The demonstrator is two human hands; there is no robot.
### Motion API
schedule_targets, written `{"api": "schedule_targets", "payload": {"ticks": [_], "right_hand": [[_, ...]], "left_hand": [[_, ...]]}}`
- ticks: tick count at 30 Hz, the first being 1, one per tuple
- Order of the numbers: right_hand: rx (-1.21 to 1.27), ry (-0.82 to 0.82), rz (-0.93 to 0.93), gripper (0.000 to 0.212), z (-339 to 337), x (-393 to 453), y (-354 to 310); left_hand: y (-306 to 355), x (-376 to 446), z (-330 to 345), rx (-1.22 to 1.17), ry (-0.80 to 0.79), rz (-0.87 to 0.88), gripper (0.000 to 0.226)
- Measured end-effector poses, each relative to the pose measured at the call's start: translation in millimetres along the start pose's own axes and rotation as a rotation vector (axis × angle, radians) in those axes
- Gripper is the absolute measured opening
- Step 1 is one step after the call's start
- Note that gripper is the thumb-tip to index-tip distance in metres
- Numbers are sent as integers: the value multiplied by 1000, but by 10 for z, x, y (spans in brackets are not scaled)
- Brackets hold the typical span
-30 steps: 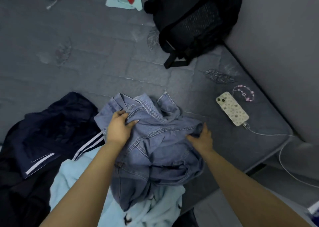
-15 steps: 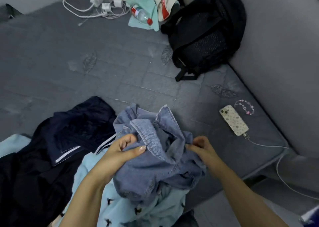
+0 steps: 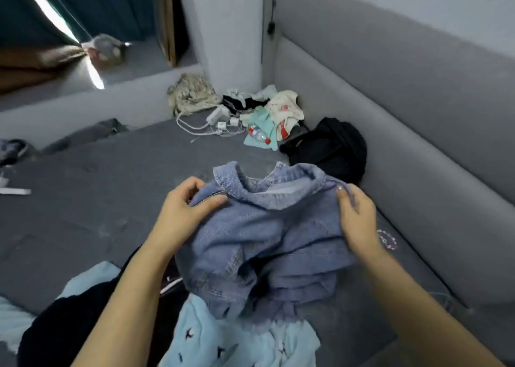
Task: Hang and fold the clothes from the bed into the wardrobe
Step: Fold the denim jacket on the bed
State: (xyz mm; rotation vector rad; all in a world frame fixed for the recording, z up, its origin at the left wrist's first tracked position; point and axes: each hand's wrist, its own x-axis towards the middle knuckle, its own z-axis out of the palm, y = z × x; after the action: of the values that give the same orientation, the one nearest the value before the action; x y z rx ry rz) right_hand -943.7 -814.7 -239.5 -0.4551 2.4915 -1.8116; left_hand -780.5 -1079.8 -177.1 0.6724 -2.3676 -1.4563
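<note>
While dark and pale blue clothes point(image 3: 239, 344) lie unsorted on the bed point(image 3: 92, 199), the left hand point(image 3: 184, 213) and right hand point(image 3: 356, 221) pinch the denim jacket point(image 3: 267, 244) by its shoulders, lifted above the mattress, neither hung nor folded.

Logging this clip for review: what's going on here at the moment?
A person is sorting clothes on a grey bed. Both hands hold a light blue denim jacket up by its shoulders, collar on top: the left hand pinches one shoulder, the right hand grips the other. Below it lie a pale blue garment with small dark bird prints and dark clothing. No wardrobe is in view.
</note>
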Motion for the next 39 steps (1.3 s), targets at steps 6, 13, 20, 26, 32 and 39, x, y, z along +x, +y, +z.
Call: {"api": "schedule_targets", "payload": {"ticks": [6, 13, 20, 26, 32, 39], "right_hand": [[59, 78, -381, 20, -435, 539, -1751], [-369, 70, -583, 55, -763, 682, -2874], [-448, -144, -664, 66, -819, 612, -2957], [-788, -249, -403, 38, -1341, 699, -2560], [-792, 334, -320, 14, -1780, 845, -2310], [-611, 478, -343, 34, -1635, 1316, -2853]], "left_hand": [[1175, 222, -902, 541, 56, 421, 44], [1615, 340, -1817, 560, 643, 457, 20], [1437, 308, -1679, 144, 598, 380, 11], [1972, 39, -1647, 513, 458, 636, 13], [2517, -303, -1088, 425, 230, 632, 21], [2321, -401, -601, 102, 191, 428, 24]]}}
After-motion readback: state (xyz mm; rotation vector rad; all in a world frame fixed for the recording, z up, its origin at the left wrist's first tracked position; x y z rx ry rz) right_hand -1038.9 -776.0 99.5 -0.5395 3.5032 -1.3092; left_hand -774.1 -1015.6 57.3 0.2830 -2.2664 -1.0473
